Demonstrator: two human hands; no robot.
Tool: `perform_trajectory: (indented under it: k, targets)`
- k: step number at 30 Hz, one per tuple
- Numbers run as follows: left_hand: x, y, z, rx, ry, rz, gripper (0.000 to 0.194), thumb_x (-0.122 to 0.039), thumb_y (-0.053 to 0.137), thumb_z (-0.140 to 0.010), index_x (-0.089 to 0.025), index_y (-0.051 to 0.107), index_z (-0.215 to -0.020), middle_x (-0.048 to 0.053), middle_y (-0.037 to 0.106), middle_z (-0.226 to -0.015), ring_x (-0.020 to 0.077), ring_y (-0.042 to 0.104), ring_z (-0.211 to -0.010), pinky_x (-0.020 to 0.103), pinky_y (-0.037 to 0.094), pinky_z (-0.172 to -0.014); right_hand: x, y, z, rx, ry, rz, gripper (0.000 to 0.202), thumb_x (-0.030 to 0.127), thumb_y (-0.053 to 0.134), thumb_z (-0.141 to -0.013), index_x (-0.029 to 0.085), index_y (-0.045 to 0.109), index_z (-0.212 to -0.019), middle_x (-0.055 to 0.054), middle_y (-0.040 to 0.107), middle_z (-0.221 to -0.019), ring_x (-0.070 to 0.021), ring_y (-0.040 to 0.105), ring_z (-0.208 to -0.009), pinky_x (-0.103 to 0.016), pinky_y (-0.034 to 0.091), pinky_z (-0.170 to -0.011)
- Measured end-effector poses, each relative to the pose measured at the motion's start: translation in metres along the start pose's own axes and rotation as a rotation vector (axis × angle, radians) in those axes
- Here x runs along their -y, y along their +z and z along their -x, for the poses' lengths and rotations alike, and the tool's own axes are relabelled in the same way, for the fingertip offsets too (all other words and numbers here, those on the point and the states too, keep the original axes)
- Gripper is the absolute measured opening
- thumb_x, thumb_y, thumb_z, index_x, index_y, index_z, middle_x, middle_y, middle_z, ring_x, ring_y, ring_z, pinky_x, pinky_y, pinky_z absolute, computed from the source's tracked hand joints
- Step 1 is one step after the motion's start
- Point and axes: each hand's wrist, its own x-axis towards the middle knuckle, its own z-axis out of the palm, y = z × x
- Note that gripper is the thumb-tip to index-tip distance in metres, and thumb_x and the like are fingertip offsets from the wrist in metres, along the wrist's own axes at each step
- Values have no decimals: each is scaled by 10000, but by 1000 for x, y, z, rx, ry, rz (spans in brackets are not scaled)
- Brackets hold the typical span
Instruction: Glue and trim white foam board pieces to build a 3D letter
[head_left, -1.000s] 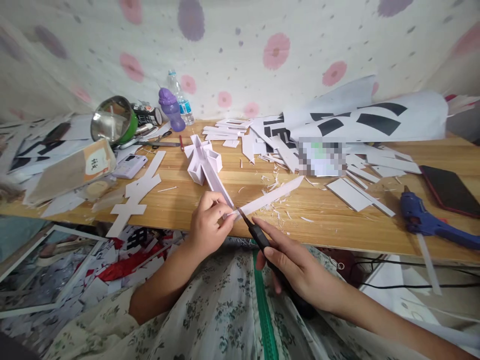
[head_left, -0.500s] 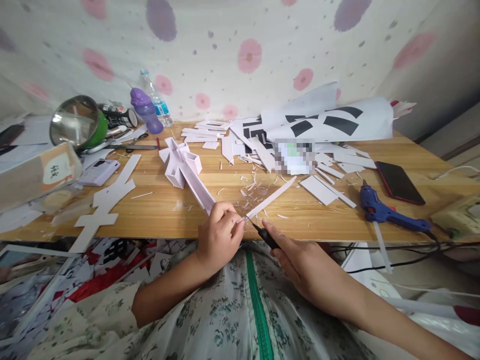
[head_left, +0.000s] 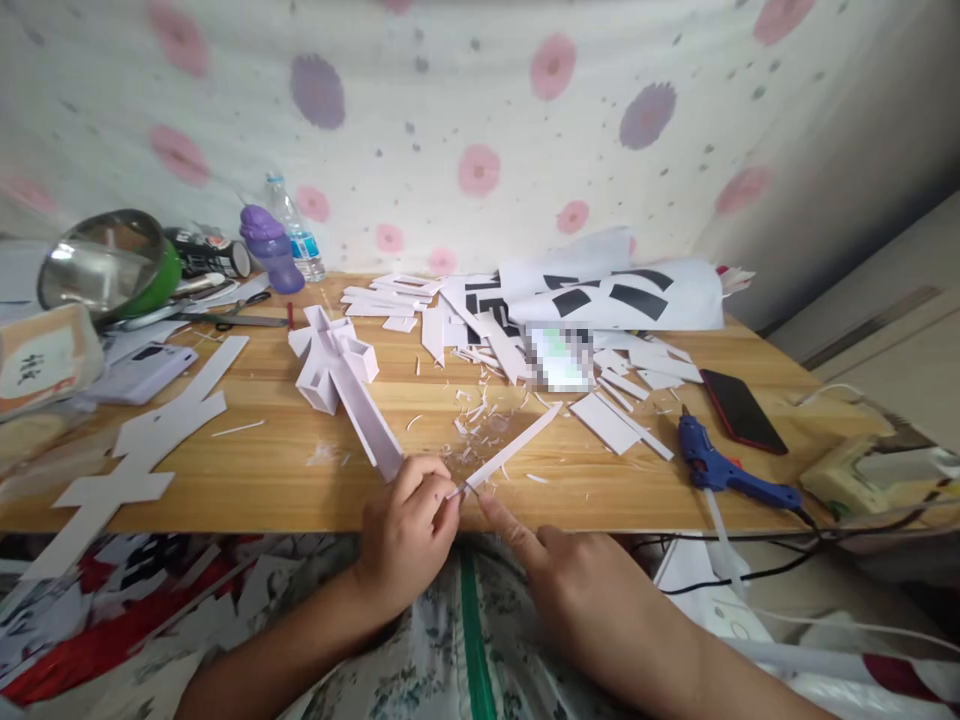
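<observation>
My left hand [head_left: 407, 530] pinches the near end of a long white foam-board strip [head_left: 517, 445] at the front edge of the wooden table [head_left: 300, 480]. My right hand [head_left: 577, 590] holds a craft knife, mostly hidden under the hand, with its blade tip [head_left: 466, 490] against the strip's near end and my forefinger stretched along it. A white foam-board cross-shaped box [head_left: 341, 375] lies just left of my left hand, its long arm reaching my knuckles. White shavings [head_left: 476, 415] litter the table around the strip.
A flat white cross cut-out [head_left: 139, 450] lies left. At the back stand a steel bowl [head_left: 105, 265], purple bottle [head_left: 270, 250], scissors [head_left: 240, 318] and rolled printed sheets [head_left: 615, 295]. To the right lie a blue glue gun [head_left: 724, 470], a phone [head_left: 742, 410] and cables.
The view has swung right and tilted down. My right hand has slid forward over the knife, hiding its black handle; the blade stays at the strip's near end, which my left hand keeps pinching.
</observation>
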Motion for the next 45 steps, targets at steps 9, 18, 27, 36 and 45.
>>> perform_trajectory:
  k: [9,18,27,36,45]
  targets:
    - [5,5,2,-17,27,76,124,-110,502,-834,-203,532,-759,34,596,-825,151,601,-731,270,494,-664,0,-2,-7,29,-1,66,838,42,406,-637,133,217,-1449,-21,664,-644,-187,590,-443,-319,137,-424]
    - [9,6,5,-24,47,155,79,-120,531,-839,-197,531,-820,48,596,-835,166,599,-797,293,506,-720,-2,2,-9,72,-8,4,769,54,388,-712,106,217,-1459,-53,681,-663,-198,603,-472,-288,201,-413]
    - [11,7,1,-4,64,222,84,-126,509,-850,-201,536,-824,49,638,-809,170,620,-808,312,526,-725,-5,5,-14,232,39,-120,753,76,380,-779,144,132,-1487,-80,695,-697,-215,632,-531,-255,329,-450]
    - [11,9,2,-10,73,194,98,-110,524,-837,-199,517,-796,44,644,-815,156,630,-796,285,517,-719,-5,10,-18,268,65,-175,715,74,359,-799,118,154,-1483,-94,690,-670,-219,635,-543,-266,373,-483]
    - [11,5,4,-61,35,170,117,-99,521,-835,-198,508,-774,30,646,-800,136,632,-773,254,513,-705,-19,5,-22,264,100,-311,629,129,388,-850,171,259,-1464,-112,713,-774,-233,645,-623,-280,392,-537]
